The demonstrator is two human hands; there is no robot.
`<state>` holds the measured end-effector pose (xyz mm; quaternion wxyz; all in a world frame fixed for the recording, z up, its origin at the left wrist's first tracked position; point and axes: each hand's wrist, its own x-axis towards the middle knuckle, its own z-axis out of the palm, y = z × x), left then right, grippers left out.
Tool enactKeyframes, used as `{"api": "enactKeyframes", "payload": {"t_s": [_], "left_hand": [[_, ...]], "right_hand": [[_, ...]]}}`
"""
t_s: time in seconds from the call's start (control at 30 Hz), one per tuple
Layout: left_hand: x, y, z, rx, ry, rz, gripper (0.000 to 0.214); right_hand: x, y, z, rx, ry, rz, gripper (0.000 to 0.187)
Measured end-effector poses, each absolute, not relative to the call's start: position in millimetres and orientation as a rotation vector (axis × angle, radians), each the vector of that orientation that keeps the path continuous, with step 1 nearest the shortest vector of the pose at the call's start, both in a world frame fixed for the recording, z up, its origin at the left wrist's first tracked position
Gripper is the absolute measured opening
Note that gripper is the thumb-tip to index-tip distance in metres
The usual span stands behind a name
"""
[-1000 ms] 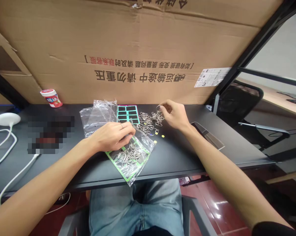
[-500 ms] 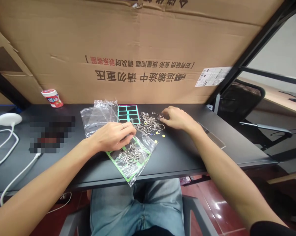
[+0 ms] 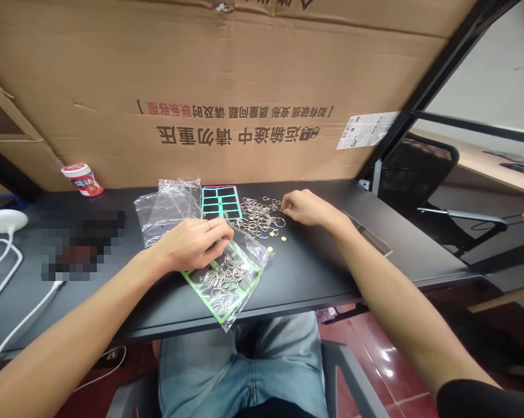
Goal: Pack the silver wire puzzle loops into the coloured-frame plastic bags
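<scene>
Right hand (image 3: 303, 208) curled at the right edge of the metal ring pile (image 3: 261, 218) — cannot tell if gripping any, left hand (image 3: 206, 242) pinching the clear bag (image 3: 254, 251) before the pile, surface (image 3: 320, 270) stretching right of the pile.

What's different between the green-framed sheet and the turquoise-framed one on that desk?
The green-framed sheet lies slanted near the front edge of the desk; the turquoise-framed sheet lies farther back, almost straight. Metal rings overlap the green-framed sheet; the turquoise-framed sheet shows none on its visible part. Both have coloured frames around dark areas.
</scene>
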<state>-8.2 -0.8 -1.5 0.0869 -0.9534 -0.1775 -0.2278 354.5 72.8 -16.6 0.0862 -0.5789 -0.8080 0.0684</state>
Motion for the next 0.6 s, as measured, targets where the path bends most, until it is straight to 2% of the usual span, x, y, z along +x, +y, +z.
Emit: {"api": "enactKeyframes", "payload": {"t_s": [0.17,0.4,0.6], "left_hand": [[-8,-1,-1,-2.851,-0.534,-0.660,0.007],[-8,-1,-1,-2.846,-0.534,-0.664,0.006],[-10,0,-3,-2.849,-0.512,-0.658,0.005]], "right_hand": [[357,73,-17,-1.733,-2.400,0.250,0.018],[359,65,-13,-1.832,-2.307,0.204,0.040],[357,65,-6,-1.697,-2.266,0.183,0.053]]}}
